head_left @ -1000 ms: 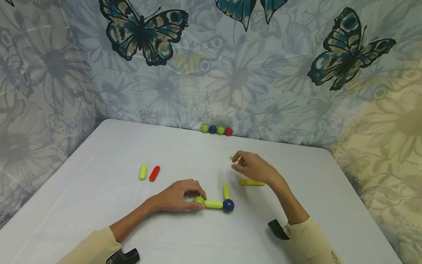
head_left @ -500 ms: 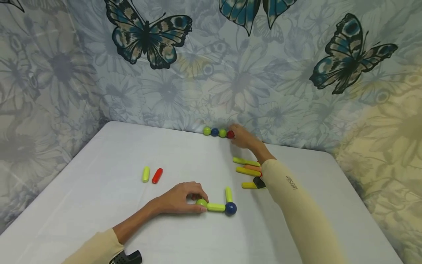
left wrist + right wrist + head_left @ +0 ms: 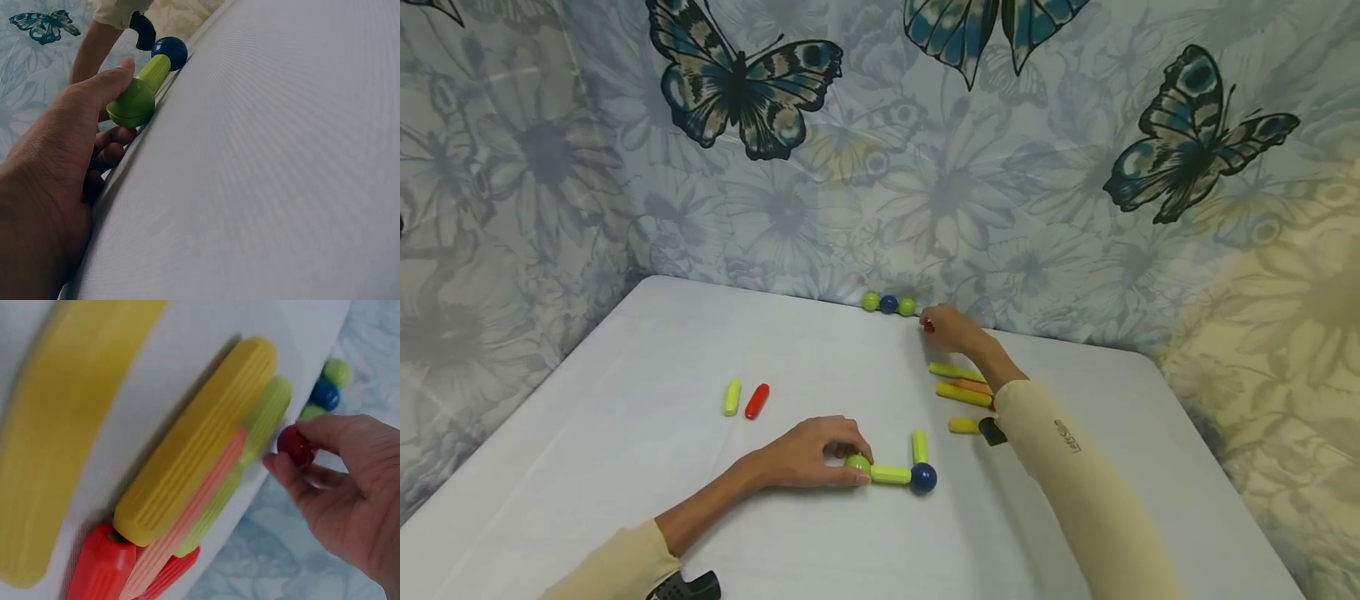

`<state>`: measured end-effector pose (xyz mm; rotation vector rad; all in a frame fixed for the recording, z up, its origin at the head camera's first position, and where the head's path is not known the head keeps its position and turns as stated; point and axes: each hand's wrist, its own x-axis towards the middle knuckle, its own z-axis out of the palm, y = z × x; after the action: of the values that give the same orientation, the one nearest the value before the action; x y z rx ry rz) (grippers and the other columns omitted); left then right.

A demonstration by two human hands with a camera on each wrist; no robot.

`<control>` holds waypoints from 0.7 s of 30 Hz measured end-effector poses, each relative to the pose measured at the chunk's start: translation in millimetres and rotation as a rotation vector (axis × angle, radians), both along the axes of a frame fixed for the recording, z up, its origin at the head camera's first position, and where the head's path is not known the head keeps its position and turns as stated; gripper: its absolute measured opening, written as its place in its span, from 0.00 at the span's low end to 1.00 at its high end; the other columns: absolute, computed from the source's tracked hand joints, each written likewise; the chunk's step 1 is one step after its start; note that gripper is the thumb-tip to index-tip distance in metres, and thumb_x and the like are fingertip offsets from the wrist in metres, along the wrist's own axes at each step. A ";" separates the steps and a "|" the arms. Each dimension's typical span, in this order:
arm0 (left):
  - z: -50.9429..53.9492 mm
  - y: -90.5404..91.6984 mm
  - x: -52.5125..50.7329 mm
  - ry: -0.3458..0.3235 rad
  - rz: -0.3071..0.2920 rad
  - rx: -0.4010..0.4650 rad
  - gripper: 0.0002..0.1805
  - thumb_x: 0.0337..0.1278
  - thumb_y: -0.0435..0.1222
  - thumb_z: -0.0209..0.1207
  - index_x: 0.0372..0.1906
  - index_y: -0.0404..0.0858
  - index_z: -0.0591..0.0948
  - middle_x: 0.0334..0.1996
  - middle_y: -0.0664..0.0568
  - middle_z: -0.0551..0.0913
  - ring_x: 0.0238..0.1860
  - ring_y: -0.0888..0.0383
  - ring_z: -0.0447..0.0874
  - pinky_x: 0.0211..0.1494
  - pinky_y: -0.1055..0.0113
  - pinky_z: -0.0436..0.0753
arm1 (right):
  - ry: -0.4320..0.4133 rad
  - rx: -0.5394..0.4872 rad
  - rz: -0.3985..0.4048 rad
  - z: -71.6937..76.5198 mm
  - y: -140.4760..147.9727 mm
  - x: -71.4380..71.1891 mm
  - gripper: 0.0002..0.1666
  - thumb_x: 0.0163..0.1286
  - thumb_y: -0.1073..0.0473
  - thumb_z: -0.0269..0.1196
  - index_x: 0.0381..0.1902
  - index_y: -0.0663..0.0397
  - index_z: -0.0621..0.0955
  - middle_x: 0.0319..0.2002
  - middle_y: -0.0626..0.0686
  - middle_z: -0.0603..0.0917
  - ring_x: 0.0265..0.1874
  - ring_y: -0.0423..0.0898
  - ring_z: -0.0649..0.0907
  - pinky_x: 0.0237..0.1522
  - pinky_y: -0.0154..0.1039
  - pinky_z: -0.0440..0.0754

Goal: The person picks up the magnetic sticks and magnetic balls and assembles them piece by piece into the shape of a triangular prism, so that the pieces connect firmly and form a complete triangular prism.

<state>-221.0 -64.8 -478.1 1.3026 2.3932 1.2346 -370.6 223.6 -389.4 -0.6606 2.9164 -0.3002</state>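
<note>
My left hand (image 3: 816, 452) pinches a green ball (image 3: 132, 105) between thumb and fingers on the white table. That ball joins a short lime rod (image 3: 890, 475), which runs to a dark blue ball (image 3: 923, 477). A second lime rod (image 3: 920, 447) points away from the blue ball toward the back. At the table's far side my right hand (image 3: 953, 329) holds a red ball (image 3: 296, 446) with thumb and fingertips. Just left of it stand two green balls and a blue ball (image 3: 888, 304) in a row.
Under the right forearm lie yellow rods (image 3: 197, 444), an orange rod (image 3: 187, 515), lime rods and red pieces (image 3: 103, 562). Farther left are a short lime rod (image 3: 732, 397) and a red rod (image 3: 757, 401). A patterned cloth wall (image 3: 820, 208) rises behind the table's back edge.
My right hand has reached over the rods to the back row, taken the red ball and drawn it slightly toward me. The left hand keeps its hold on the green ball.
</note>
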 end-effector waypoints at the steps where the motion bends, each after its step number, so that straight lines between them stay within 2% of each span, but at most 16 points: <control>1: 0.6 -0.2 0.2 -0.005 0.001 -0.002 0.10 0.63 0.51 0.70 0.47 0.59 0.88 0.36 0.66 0.81 0.38 0.70 0.76 0.45 0.74 0.78 | 0.001 -0.016 0.012 1.4 -3.8 7.0 0.16 0.77 0.70 0.55 0.59 0.68 0.80 0.53 0.66 0.85 0.52 0.58 0.83 0.60 0.52 0.82; 4: 1.3 -1.1 -0.2 -0.019 0.002 -0.012 0.10 0.63 0.51 0.69 0.47 0.59 0.88 0.36 0.67 0.81 0.39 0.70 0.76 0.45 0.74 0.78 | -0.061 -0.082 0.045 10.4 -16.3 36.6 0.13 0.79 0.67 0.56 0.57 0.63 0.80 0.48 0.63 0.87 0.43 0.53 0.85 0.49 0.47 0.85; 7: 1.7 -2.9 -0.5 -0.024 0.002 -0.016 0.10 0.63 0.52 0.69 0.47 0.60 0.87 0.36 0.67 0.81 0.39 0.70 0.76 0.46 0.74 0.78 | -0.181 -0.111 0.058 17.0 -27.9 70.2 0.09 0.79 0.64 0.60 0.53 0.58 0.82 0.43 0.58 0.87 0.33 0.47 0.83 0.40 0.39 0.84; 11: 2.2 -5.1 -0.9 -0.011 0.002 -0.003 0.09 0.63 0.51 0.70 0.46 0.59 0.87 0.36 0.66 0.82 0.38 0.70 0.76 0.45 0.74 0.78 | -0.283 -0.105 0.021 12.4 -38.2 105.0 0.06 0.77 0.61 0.64 0.48 0.54 0.84 0.39 0.53 0.85 0.28 0.43 0.82 0.35 0.33 0.83; 13: 2.4 -5.0 -1.1 -0.002 0.001 0.004 0.09 0.63 0.51 0.70 0.46 0.59 0.87 0.36 0.66 0.82 0.38 0.70 0.76 0.44 0.74 0.78 | -0.280 -0.098 -0.016 7.6 -41.2 116.6 0.07 0.74 0.59 0.67 0.47 0.53 0.85 0.37 0.51 0.84 0.28 0.42 0.81 0.35 0.32 0.82; 15: 2.4 -4.3 -1.3 0.002 0.001 0.009 0.09 0.63 0.51 0.70 0.46 0.59 0.87 0.35 0.66 0.81 0.38 0.70 0.76 0.44 0.74 0.77 | -0.269 -0.095 -0.069 4.1 -43.1 124.5 0.12 0.70 0.57 0.72 0.48 0.53 0.85 0.36 0.50 0.82 0.30 0.43 0.80 0.35 0.33 0.81; 18: 1.4 -2.7 -1.2 -0.002 -0.004 0.017 0.09 0.63 0.52 0.70 0.46 0.59 0.87 0.36 0.65 0.81 0.38 0.70 0.76 0.44 0.74 0.77 | -0.242 -0.072 -0.109 1.6 -44.2 131.6 0.21 0.62 0.56 0.78 0.50 0.55 0.84 0.37 0.51 0.82 0.35 0.44 0.79 0.38 0.35 0.81; 21: 0.4 -1.5 -0.8 -0.010 -0.009 0.020 0.09 0.63 0.52 0.70 0.46 0.59 0.87 0.36 0.65 0.82 0.38 0.70 0.76 0.44 0.74 0.78 | -0.244 -0.072 -0.124 1.3 -43.2 135.0 0.24 0.60 0.56 0.79 0.52 0.56 0.84 0.41 0.52 0.84 0.40 0.46 0.79 0.43 0.38 0.83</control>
<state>-221.8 -66.3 -477.7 1.3078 2.3717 1.2622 -235.6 180.5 -388.0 -0.4189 2.7268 -0.4662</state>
